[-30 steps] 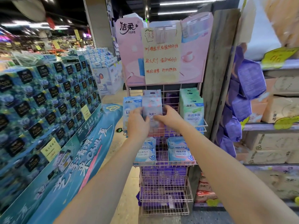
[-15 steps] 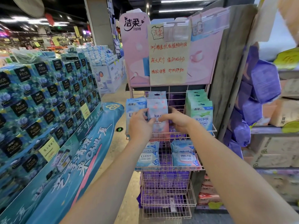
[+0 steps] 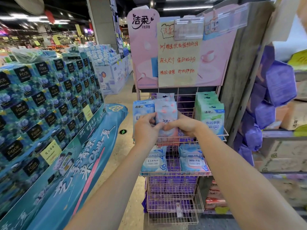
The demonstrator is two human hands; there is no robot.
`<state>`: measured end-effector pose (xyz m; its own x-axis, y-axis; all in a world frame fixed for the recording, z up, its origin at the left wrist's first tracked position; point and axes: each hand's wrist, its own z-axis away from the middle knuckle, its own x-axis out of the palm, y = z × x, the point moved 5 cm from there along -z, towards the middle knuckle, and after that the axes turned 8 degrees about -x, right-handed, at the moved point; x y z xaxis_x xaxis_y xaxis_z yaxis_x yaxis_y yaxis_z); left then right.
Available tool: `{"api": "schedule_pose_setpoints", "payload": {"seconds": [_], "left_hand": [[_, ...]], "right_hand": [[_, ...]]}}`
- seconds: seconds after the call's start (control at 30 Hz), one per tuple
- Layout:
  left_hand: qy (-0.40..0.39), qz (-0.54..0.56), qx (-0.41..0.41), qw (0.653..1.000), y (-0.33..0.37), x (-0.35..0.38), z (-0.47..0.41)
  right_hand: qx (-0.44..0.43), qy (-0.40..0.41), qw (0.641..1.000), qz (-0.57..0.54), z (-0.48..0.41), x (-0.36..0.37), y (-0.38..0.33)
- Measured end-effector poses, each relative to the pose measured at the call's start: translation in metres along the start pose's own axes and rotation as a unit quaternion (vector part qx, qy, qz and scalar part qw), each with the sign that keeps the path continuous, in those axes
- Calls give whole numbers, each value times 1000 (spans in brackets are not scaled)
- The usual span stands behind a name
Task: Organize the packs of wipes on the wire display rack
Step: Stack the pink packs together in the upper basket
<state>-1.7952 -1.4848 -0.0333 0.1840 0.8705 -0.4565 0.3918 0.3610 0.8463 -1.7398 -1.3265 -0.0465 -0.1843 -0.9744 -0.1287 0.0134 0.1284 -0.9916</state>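
Supermarket aisle beside stacked tissue boxes (image 3: 49, 97): in the top basket of the wire rack (image 3: 224, 134), a pink pack (image 3: 166, 112) stood upright, long axis vertical, between blue packs (image 3: 141, 110) and green packs (image 3: 211, 118). The left hand (image 3: 146, 128) pinched its left edge; the right hand (image 3: 186, 127) curled round its lower right side.

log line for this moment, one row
step: handling pack | left hand: grips pink wipes pack | right hand: grips same pack | pack: upright at top basket, between blue pack and green packs
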Motion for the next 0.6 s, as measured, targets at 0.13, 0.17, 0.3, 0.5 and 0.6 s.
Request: {"api": "schedule_pose_setpoints", "payload": {"seconds": [0.13,0.17,0.3,0.5,0.6], "left_hand": [[-24,39,-18,999,-2,-4,-2],[-27,42,-12,999,0,-5,-3],[-5,50,-1,999,16,-9,-7],[-77,201,-22,976,28,2,-20],[-130,218,-36,967,29,9,-27]], "right_hand": [[-16,56,998,16,2,-4,-2],[-23,65,998,15,2,-5,-3],[-62,105,993,-5,5,-14,-10],[-125,146,981,-33,20,-31,-29],[-139,162,977,-11,30,-38,-40]]}}
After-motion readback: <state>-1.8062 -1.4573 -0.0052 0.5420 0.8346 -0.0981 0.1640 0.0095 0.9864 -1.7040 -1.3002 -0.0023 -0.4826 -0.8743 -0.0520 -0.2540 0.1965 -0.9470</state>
